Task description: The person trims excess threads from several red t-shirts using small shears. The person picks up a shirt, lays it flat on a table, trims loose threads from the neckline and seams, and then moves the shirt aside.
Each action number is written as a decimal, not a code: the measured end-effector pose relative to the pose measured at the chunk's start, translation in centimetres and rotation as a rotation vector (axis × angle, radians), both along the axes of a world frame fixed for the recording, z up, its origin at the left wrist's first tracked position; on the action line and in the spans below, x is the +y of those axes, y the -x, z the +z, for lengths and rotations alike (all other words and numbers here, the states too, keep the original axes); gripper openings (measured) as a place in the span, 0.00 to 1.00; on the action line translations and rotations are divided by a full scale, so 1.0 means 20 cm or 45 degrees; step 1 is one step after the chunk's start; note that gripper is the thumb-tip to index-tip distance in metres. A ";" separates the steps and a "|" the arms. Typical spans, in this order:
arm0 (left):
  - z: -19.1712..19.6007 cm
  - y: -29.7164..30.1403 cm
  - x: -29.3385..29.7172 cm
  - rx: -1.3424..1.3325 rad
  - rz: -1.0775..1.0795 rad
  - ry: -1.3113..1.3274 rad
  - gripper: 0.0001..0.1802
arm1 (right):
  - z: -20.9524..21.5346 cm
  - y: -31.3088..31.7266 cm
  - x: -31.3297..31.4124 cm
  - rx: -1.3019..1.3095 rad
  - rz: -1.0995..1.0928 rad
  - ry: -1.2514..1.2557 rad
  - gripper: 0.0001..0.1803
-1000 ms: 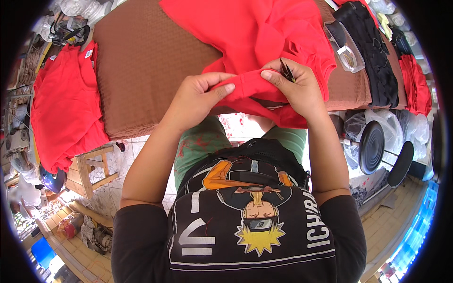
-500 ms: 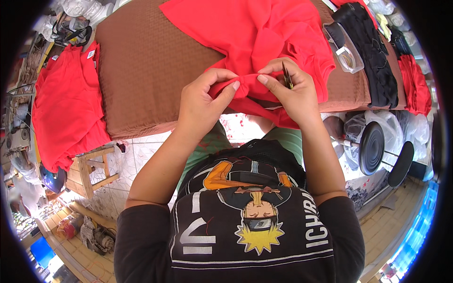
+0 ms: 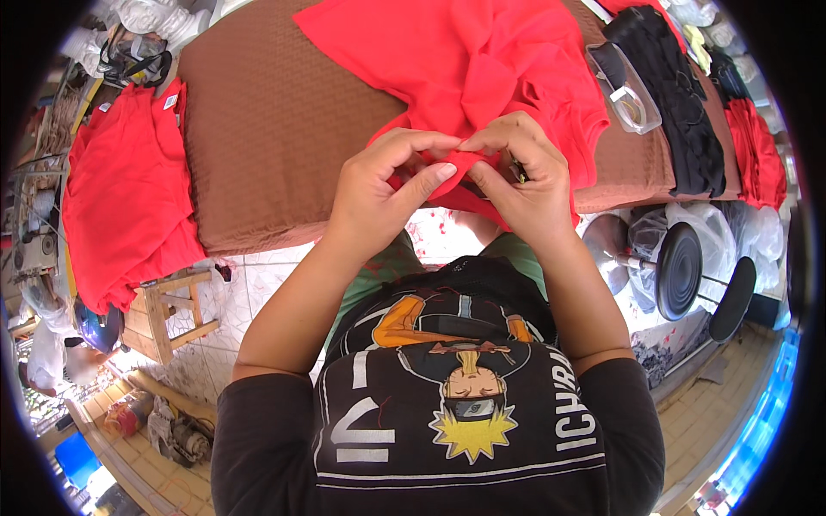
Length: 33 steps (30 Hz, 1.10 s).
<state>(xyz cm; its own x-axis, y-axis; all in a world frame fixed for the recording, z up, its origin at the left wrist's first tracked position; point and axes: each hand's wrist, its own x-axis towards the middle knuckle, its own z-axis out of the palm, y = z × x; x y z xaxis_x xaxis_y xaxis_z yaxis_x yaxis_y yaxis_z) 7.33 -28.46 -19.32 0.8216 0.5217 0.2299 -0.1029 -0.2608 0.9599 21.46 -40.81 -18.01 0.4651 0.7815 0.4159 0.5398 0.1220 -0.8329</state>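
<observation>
A red garment (image 3: 482, 64) lies spread over the brown-covered table, with its near edge gathered up between my two hands. My left hand (image 3: 379, 185) pinches a fold of it between thumb and fingers. Close beside it, my right hand (image 3: 529, 176) pinches the same fold, the fingertips of both hands nearly meeting. Tucked in my right hand is a small metal tool (image 3: 520, 171), probably thread snips, mostly hidden by the fingers. Part of the red cloth hangs below the hands, past the table's near edge.
The table (image 3: 258, 129) has a brown textured cover. Red garments (image 3: 125, 198) with tags are piled at the left. On the right are a clear plastic box (image 3: 632, 103), black cloth (image 3: 667, 95) and more red cloth (image 3: 757, 155). A black round-seated stool (image 3: 678, 271) stands below.
Both hands have turned the fold, and their fingertips have drawn closer together. The tool's dark blades, which stuck up from my right hand, are now mostly hidden.
</observation>
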 end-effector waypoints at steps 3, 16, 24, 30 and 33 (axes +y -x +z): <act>-0.02 -0.01 0.00 -0.176 0.062 -0.147 0.15 | 0.00 -0.01 0.00 -0.030 -0.033 -0.001 0.12; 0.00 0.01 -0.02 0.050 0.169 -0.236 0.09 | 0.10 -0.10 -0.08 -0.072 0.152 0.232 0.17; -0.01 -0.01 -0.02 -0.025 0.184 -0.274 0.08 | 0.16 -0.13 -0.06 -0.557 0.286 0.156 0.13; -0.01 -0.01 -0.02 -0.018 0.182 -0.299 0.08 | 0.15 -0.17 -0.05 -0.735 0.242 0.155 0.11; 0.00 0.00 -0.02 0.011 0.189 -0.281 0.08 | 0.16 -0.15 -0.05 -0.667 0.254 0.099 0.12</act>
